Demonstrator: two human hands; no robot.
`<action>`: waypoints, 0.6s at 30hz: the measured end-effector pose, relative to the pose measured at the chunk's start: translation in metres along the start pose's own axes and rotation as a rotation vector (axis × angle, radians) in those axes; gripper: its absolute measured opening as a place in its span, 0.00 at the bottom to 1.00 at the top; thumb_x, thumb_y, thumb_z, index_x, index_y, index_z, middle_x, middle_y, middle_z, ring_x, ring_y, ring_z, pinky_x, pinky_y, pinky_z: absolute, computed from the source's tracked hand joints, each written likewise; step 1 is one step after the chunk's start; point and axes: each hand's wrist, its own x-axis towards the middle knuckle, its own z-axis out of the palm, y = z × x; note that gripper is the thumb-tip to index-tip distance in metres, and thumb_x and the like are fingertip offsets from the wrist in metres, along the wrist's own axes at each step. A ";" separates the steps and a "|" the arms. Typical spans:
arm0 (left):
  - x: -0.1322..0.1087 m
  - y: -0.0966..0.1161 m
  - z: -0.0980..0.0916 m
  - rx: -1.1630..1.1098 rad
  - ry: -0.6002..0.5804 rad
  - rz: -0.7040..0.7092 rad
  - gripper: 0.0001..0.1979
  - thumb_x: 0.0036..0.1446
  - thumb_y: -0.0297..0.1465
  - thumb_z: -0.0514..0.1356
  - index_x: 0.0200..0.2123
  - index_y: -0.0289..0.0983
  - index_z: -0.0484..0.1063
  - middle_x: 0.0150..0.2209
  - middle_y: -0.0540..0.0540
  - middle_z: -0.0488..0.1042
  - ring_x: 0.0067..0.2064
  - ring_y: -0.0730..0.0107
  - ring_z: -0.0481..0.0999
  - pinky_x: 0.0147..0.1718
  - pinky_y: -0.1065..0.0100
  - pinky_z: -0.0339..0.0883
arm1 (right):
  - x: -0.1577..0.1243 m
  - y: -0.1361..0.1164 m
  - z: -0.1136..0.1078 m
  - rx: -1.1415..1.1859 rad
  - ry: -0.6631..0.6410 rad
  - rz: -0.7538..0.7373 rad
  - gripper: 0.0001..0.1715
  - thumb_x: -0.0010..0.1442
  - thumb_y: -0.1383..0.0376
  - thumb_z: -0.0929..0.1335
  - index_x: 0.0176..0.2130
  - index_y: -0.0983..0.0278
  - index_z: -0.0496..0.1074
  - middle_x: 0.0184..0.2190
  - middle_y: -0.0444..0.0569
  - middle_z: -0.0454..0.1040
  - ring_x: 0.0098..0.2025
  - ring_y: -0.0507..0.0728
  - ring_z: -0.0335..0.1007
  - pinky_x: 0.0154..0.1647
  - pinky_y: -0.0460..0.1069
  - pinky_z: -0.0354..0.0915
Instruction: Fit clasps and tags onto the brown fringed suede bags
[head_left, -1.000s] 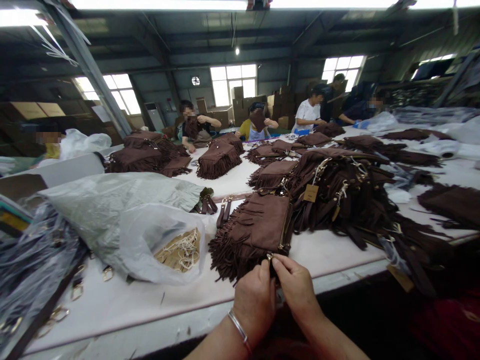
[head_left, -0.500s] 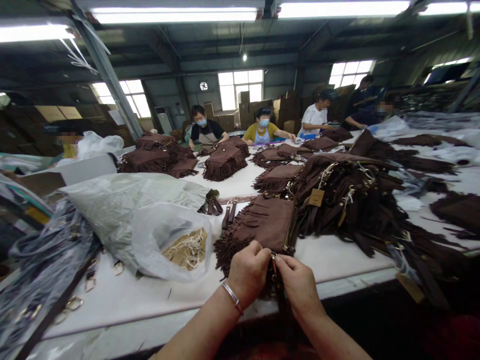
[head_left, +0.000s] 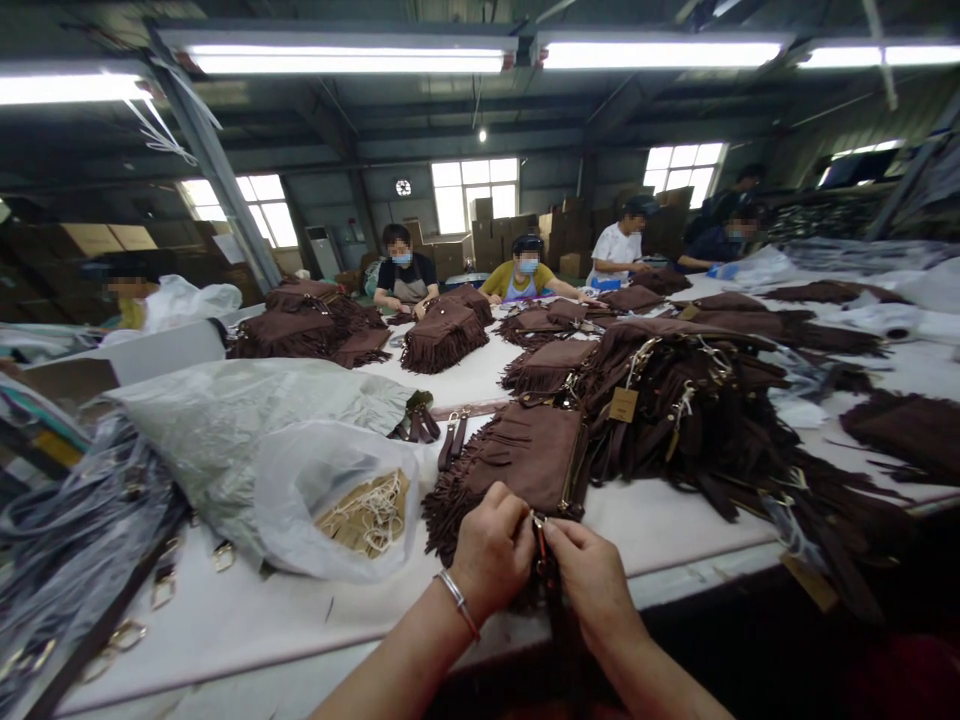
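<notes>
A brown fringed bag point(head_left: 517, 450) lies at the table's near edge, its zipper along the right side. My left hand point(head_left: 491, 550) is closed on the bag's lower corner by the zipper end, a bracelet on its wrist. Close beside it, my right hand point(head_left: 592, 570) pinches a small metal clasp point(head_left: 538, 524) between thumb and finger. Below the clasp hangs a dark strap point(head_left: 553, 600), partly hidden between the hands. Two loose wrist straps point(head_left: 452, 440) with gold clasps lie just beyond the bag's left side.
At left, an open plastic bag point(head_left: 292, 500) holds tan tags with white strings point(head_left: 367, 515). To the right rises a pile of fringed bags point(head_left: 675, 400), one with a tan tag point(head_left: 623, 404). Wrapped straps point(head_left: 97, 560) cover the far left. Several co-workers point(head_left: 525, 275) sit across the table.
The whole view has shifted slightly, with the lamps sitting lower. Both hands stay together at the bag's corner, and the right fingers have moved a little around the clasp.
</notes>
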 end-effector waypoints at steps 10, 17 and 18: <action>0.003 0.007 -0.007 -0.602 0.027 -0.295 0.07 0.62 0.31 0.55 0.32 0.36 0.68 0.32 0.47 0.69 0.33 0.69 0.69 0.34 0.68 0.65 | 0.001 0.005 -0.003 0.017 -0.070 -0.017 0.28 0.51 0.47 0.72 0.42 0.66 0.80 0.34 0.52 0.81 0.39 0.62 0.75 0.39 0.52 0.70; 0.008 0.013 -0.009 -1.204 -0.156 -0.563 0.13 0.61 0.40 0.58 0.35 0.37 0.63 0.28 0.50 0.72 0.26 0.74 0.72 0.26 0.72 0.68 | -0.008 -0.017 -0.030 -0.221 -0.347 -0.107 0.18 0.57 0.57 0.69 0.44 0.63 0.80 0.35 0.49 0.81 0.39 0.61 0.75 0.40 0.52 0.68; 0.007 0.012 -0.009 -1.165 -0.122 -0.580 0.13 0.61 0.41 0.59 0.34 0.37 0.63 0.26 0.52 0.71 0.25 0.75 0.71 0.26 0.73 0.67 | -0.010 -0.021 -0.035 -0.223 -0.364 -0.123 0.17 0.57 0.59 0.69 0.43 0.63 0.81 0.36 0.49 0.81 0.40 0.61 0.75 0.42 0.52 0.68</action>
